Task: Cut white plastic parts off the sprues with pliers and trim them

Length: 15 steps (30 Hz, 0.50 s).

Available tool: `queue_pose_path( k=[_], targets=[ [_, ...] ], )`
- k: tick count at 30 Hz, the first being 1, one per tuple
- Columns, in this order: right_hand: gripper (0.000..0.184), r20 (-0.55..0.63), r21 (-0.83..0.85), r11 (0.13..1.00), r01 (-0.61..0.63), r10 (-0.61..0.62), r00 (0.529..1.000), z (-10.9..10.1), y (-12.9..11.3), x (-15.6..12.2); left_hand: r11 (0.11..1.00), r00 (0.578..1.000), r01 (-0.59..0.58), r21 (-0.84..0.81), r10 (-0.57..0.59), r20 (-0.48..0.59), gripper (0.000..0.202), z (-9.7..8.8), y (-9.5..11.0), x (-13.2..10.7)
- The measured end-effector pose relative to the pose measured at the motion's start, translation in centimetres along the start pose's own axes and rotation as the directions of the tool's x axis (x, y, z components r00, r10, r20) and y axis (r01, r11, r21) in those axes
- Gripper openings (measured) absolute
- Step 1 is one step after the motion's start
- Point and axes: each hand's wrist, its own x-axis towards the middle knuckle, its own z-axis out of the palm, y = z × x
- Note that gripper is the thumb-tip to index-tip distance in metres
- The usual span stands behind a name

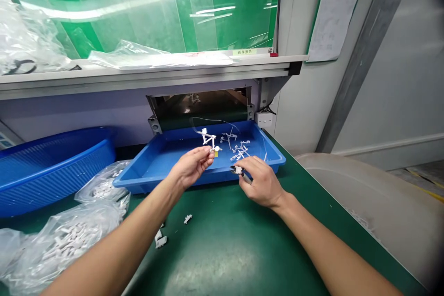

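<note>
From my head camera, my left hand (190,167) is over the near rim of a blue plastic tray (274,159), which sits at the far edge of the green tabletop (225,254). Its fingers (204,153) are narrow, pinched on a white moulded plastic frame (207,139) that carries a small yellow tag (215,153). My right hand (262,182) is just beside it, its fingers closed narrowly around a dark-handled tool (246,177), with a small white piece (237,170) at the tool's tip. More white moulded pieces (239,150) lie tangled in the tray, with a thin clear strand (215,120) arching above them.

If I twist or squeeze too hard, the frame's thin arms could snap, and a piece that comes loose could spring over the rim. The clear strand could also snag on my fingers. 2 white pieces (188,218) already lie loose on the tabletop, and a plastic bag of white parts (65,240) slumps near its left edge.

My fingers hide most of the tool, so I cannot tell whether it is cutters or tweezers. The bag's film blurs the parts inside.
</note>
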Motion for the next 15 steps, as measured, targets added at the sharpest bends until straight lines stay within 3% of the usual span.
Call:
queue_pose_path(
  k=[3,6,9,15],
  targets=[
    [0.028,0.133,0.039,0.997,-0.061,0.056,0.99,0.9,-2.8,-0.2,0.968,0.995,0.092,-0.234,-0.099,-0.022,0.01,-0.7,-1.2,-5.7],
    [0.03,0.272,0.022,0.991,-0.136,0.125,0.954,1.8,-4.5,-0.8,0.883,0.977,0.182,-0.433,-0.211,-0.019,0.018,-1.4,-2.3,-9.3],
    [0.032,0.334,0.045,0.983,-0.176,0.151,0.931,2.4,-4.9,-1.2,0.867,0.979,0.174,-0.466,-0.204,-0.013,0.019,-1.6,-3.2,-10.5],
    [0.036,0.318,0.163,0.971,-0.176,0.117,0.941,2.6,-4.6,-1.2,0.851,0.984,0.169,-0.497,-0.175,0.034,0.02,-1.2,-4.2,-10.4]
  ],
)
